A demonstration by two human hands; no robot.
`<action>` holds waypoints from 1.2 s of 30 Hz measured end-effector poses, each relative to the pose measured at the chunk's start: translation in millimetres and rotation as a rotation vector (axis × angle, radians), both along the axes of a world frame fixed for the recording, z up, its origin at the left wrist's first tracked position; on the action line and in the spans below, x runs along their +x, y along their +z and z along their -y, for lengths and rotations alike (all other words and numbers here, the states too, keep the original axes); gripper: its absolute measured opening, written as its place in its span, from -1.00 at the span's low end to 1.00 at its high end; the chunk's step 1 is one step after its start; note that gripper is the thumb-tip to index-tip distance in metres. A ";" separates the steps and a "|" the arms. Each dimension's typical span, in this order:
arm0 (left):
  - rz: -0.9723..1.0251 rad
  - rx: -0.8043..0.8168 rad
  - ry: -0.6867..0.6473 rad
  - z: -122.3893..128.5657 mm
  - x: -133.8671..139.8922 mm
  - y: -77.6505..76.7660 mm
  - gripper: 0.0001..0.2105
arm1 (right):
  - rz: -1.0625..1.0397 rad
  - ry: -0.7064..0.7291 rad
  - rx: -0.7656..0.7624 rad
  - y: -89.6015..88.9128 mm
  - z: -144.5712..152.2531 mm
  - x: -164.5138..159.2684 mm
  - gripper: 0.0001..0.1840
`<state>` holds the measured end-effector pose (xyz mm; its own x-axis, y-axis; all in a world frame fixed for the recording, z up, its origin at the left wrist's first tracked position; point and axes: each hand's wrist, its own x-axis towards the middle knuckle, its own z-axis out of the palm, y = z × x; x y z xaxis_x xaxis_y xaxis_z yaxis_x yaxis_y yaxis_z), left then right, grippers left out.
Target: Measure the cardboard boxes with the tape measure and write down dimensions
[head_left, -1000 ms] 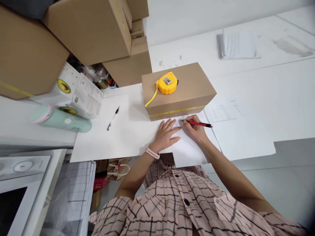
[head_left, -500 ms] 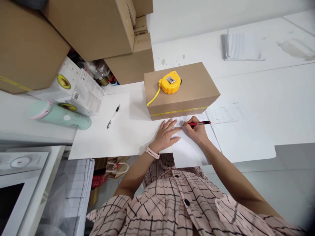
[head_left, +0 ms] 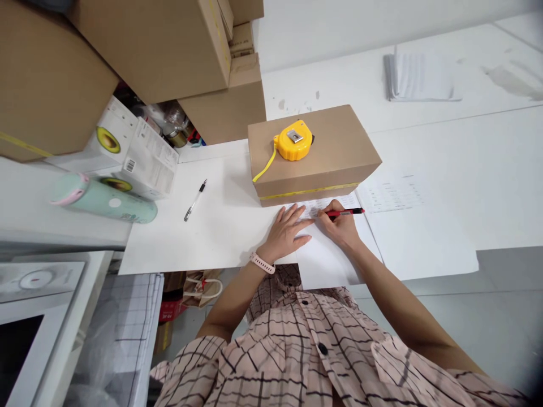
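Observation:
My right hand (head_left: 340, 226) is closed around a red and black pen (head_left: 347, 212), its writing end hidden by the fingers at the sheet of paper (head_left: 326, 254). Printed rows show near the paper's top, partly covered by the cardboard box (head_left: 316, 169). Flat on the paper's left side, my left hand (head_left: 287, 233) has its fingers spread and holds nothing. Just beyond both hands stands the box, with a yellow tape measure (head_left: 293, 142) lying on top and a short length of its yellow tape pulled out.
A second pen (head_left: 195, 200) lies on the white table (head_left: 224, 237). Left of it are a mint green bottle (head_left: 110, 200) on its side and white avocado-printed boxes (head_left: 148, 161). Large cartons (head_left: 148, 45) are stacked behind. More printed paper (head_left: 418, 237) lies to the right, with folded sheets (head_left: 419, 76) farther back.
The view has shifted very slightly. Both hands stay in nearly the same place, the right one still on the pen and the left one flat on the paper.

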<state>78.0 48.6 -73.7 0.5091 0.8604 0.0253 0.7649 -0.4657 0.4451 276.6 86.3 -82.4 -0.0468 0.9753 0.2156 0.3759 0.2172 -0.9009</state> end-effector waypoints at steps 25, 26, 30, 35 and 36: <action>-0.004 -0.006 -0.002 -0.3 -1.4 -1.0 -0.56 | -0.045 -0.023 -0.031 -3.0 -0.4 0.7 -0.75; -0.005 -0.006 -0.005 -0.4 -1.5 -1.1 -0.56 | -0.046 -0.024 -0.038 -3.1 -0.4 1.0 -0.75; -0.003 -0.004 0.000 -0.3 -1.1 -1.0 -0.56 | -0.054 -0.049 -0.046 -3.8 -0.4 1.8 -0.74; -0.004 -0.010 0.000 -0.1 -0.7 -0.1 -0.56 | -0.040 -0.050 -0.031 -3.7 -0.5 1.5 -0.73; -0.004 -0.012 0.000 -0.1 -0.7 0.1 -0.56 | -0.042 -0.046 -0.033 -3.3 -0.5 1.4 -0.73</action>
<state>77.3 48.7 -73.6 0.5090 0.8606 0.0136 0.7665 -0.4604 0.4477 278.0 86.8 -85.7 0.0067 0.9829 0.1838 0.3462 0.1702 -0.9226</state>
